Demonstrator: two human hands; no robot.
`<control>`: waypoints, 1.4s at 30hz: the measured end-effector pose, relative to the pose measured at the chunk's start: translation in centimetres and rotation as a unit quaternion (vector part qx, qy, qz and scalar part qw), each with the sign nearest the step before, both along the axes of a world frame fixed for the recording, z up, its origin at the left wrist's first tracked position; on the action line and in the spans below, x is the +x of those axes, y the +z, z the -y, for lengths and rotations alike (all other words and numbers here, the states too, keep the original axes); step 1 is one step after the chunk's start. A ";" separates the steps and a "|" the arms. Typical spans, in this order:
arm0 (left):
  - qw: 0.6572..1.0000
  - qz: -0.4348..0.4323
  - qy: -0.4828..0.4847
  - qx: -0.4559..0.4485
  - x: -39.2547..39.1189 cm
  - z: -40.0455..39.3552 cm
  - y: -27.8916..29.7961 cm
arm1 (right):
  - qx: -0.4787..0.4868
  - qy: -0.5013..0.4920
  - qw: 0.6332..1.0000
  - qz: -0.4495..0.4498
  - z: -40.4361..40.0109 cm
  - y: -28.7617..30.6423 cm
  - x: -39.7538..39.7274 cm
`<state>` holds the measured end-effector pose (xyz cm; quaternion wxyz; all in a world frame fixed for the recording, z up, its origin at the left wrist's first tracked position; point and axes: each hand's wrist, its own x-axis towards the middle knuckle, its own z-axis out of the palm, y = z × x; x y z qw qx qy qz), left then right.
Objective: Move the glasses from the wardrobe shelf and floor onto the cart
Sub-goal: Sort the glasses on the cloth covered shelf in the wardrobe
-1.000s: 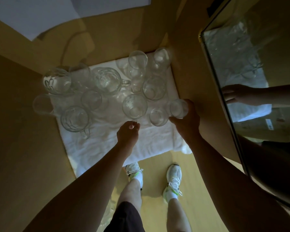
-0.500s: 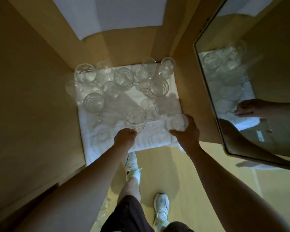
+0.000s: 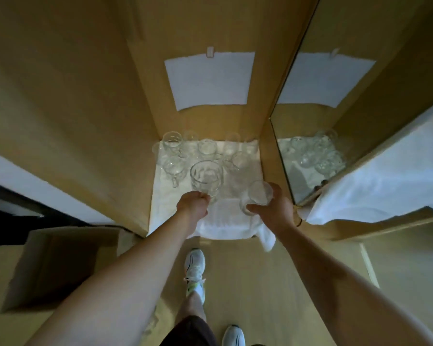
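Observation:
Several clear glasses (image 3: 206, 148) stand on a white cloth (image 3: 225, 221) on the wardrobe floor. My left hand (image 3: 193, 207) grips a large clear glass (image 3: 206, 177) by its lower part and holds it above the cloth. My right hand (image 3: 273, 207) is wrapped round a smaller clear tumbler (image 3: 256, 197), also lifted off the cloth. Both glasses are upright or slightly tilted. No cart is in view.
Wooden wardrobe walls (image 3: 85, 121) enclose the cloth left and back. A mirrored door (image 3: 335, 108) stands open on the right and reflects the glasses. An open cardboard box (image 3: 55, 263) sits on the floor at the left. My feet (image 3: 194, 270) stand on the wood floor.
Both hands have lifted their glasses off the cloth and drawn them toward me. The camera has risen and pulled back, so the wardrobe looks farther away.

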<state>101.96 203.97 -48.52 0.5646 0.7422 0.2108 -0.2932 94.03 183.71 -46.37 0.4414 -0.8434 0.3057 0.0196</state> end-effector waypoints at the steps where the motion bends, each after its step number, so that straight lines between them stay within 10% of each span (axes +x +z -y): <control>1: 1.000 0.016 0.004 -0.003 -0.7 -0.2 1.3 | -0.005 0.005 1.000 0.011 -0.2 1.0 -0.5; 13: 0.986 0.120 0.093 -0.065 -8.2 -2.5 14.1 | 0.013 0.045 0.989 0.139 -2.0 11.0 -5.8; 42: 0.953 0.198 -0.153 -0.173 -15.6 1.8 27.2 | -0.029 -0.170 0.943 0.285 0.2 25.9 -20.3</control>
